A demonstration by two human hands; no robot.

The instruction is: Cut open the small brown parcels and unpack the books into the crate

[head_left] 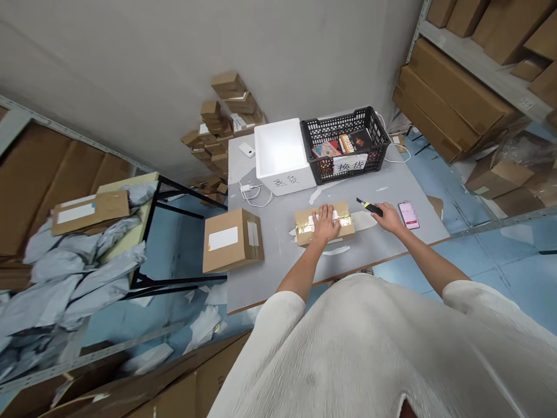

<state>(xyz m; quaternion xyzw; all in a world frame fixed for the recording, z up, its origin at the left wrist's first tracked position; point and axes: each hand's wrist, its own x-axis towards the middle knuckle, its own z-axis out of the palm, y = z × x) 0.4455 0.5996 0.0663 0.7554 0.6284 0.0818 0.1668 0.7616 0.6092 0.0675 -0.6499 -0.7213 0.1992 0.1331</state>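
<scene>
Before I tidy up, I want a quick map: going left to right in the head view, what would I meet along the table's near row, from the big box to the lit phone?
Big box → taped box → knife → right hand → lit phone.

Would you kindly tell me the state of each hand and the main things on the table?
Left hand: spread on the small box
Right hand: gripping the utility knife
Utility knife: blade seemingly extended
Small box: closed, taped
Larger box: seemingly closed
White bin: open-topped
Black crate: open-topped, partly filled
Pink-screened phone: lit
</scene>
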